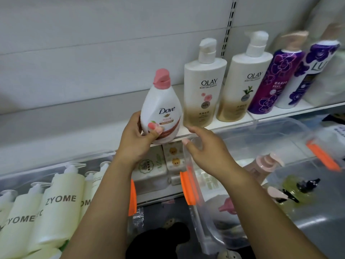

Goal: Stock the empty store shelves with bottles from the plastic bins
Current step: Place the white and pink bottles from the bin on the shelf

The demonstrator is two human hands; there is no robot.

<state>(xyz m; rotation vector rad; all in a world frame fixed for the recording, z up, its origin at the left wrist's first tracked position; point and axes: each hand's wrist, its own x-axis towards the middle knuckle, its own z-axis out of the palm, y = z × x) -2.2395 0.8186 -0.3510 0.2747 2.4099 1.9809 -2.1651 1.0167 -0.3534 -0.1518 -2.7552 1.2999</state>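
My left hand point(137, 138) grips the lower part of a white Dove bottle point(162, 107) with a pink cap, held upright at the left front edge of the white shelf point(240, 122). To its right on the shelf stand two cream Olay pump bottles point(202, 90) and two purple Lux bottles point(276, 81). My right hand point(205, 150) hovers just below the shelf edge, fingers relaxed and holding nothing, above the rim of a clear plastic bin point(291, 131).
The clear bin at the right holds a pink pump bottle point(265, 165) and a few other bottles. Another bin at the lower left is packed with several pale Zyome pump bottles point(59, 202). Boxed goods point(155, 169) sit on a lower shelf between them.
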